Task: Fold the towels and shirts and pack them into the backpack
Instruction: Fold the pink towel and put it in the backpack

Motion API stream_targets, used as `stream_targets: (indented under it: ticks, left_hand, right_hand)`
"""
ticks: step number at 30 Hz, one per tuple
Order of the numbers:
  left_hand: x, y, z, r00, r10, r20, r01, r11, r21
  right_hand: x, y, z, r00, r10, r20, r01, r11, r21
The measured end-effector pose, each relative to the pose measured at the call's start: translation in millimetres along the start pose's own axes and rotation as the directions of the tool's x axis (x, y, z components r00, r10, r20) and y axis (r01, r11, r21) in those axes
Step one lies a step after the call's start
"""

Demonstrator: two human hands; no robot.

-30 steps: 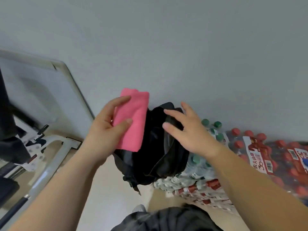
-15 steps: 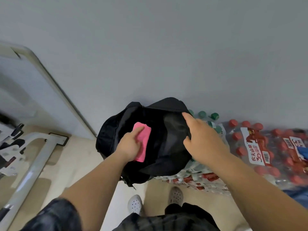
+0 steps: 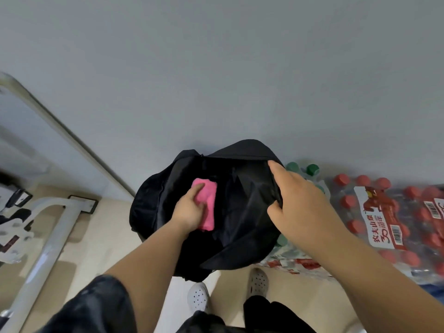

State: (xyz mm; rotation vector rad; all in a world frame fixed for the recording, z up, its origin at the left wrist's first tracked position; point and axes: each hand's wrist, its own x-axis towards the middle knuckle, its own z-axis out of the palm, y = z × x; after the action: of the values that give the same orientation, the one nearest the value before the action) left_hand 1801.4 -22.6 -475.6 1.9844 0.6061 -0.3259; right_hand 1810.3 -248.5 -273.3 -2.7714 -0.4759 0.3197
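Observation:
A black backpack (image 3: pixel 242 219) stands open against the grey wall, resting partly on packs of bottles. Inside its mouth lies a folded pink towel (image 3: pixel 209 205). My left hand (image 3: pixel 188 209) reaches into the opening and grips the towel from the left, fingers curled over its top. On the right rim of the opening, my right hand (image 3: pixel 300 203) pinches the black fabric and holds the mouth wide. The bottom of the bag's inside is dark and hidden.
Shrink-wrapped packs of red-capped bottles (image 3: pixel 396 217) and green-capped bottles (image 3: pixel 302 169) lie to the right along the wall. A white metal frame (image 3: pixel 48 236) and a whiteboard edge (image 3: pixel 60 131) stand at left. My two white shoes (image 3: pixel 199 296) are on the beige floor below.
My left hand has carried the pink towel from above the bag down into its opening and pushed it deeper. My right hand has taken hold of the right rim and spread the bag open.

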Motion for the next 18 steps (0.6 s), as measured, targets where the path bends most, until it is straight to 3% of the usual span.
stream_targets:
  ticks: [5,9,10,11,12,14,16,18]
  left_hand:
    - [32,-2,39,0.970,-0.239,-0.041,0.186,0.842,-0.506]
    - [46,5,68,0.860,-0.503,-0.088,0.226,0.530,-0.817]
    - [48,6,75,0.838,-0.537,-0.096,0.232,0.511,-0.828]
    - [50,4,80,0.837,-0.537,-0.103,0.265,0.564,-0.782]
    - [52,0,84,0.863,-0.493,-0.109,0.316,0.697,-0.644]
    - [53,-11,85,0.928,-0.363,-0.088,0.350,0.927,-0.137]
    - [50,-11,76,0.965,-0.259,-0.047,0.262,0.925,0.275]
    - [49,-8,64,0.994,-0.086,-0.074,0.113,0.772,0.625]
  right_hand:
    - [4,6,2,1.000,-0.016,-0.006,0.016,1.000,-0.004]
    - [5,6,3,1.000,-0.030,-0.008,0.030,1.000,0.006]
    - [5,6,3,0.999,-0.032,-0.001,0.032,0.999,0.016]
    - [5,6,2,0.999,-0.035,0.005,0.035,0.999,0.025]
    - [5,7,2,0.999,-0.039,0.010,0.038,0.999,0.031]
    - [6,9,1,0.999,-0.046,0.017,0.045,0.999,0.029]
    - [7,9,1,0.998,-0.053,0.029,0.052,0.998,0.028]
    - [8,7,1,0.997,-0.063,0.044,0.062,0.998,0.034]
